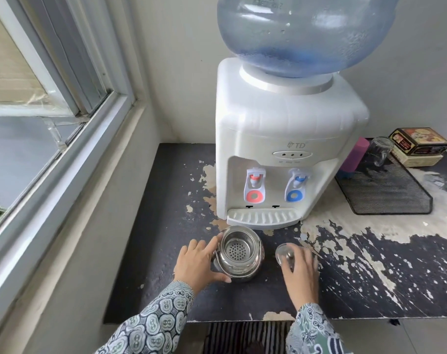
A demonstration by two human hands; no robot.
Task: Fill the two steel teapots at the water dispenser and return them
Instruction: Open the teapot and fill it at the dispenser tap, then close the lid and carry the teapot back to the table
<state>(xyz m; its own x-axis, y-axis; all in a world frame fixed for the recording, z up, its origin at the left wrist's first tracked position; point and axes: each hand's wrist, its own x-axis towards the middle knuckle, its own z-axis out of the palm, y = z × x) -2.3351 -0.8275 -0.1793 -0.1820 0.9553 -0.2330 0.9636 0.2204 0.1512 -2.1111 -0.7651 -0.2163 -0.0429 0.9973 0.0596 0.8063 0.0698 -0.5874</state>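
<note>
Both hands are down: my left hand (200, 261) cups the open teapot (240, 254) near the desk's (166, 290) front edge, my right hand (300, 264) holds its lid (285, 252) just beside. Polished steel looks slippery; I'd lift by the handle.

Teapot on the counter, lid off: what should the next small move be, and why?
Probably lift the teapot under a tap. It stands open, strainer showing, short of the drip tray; the left hand holds its side while the right hand rests on the lid beside it.
</note>
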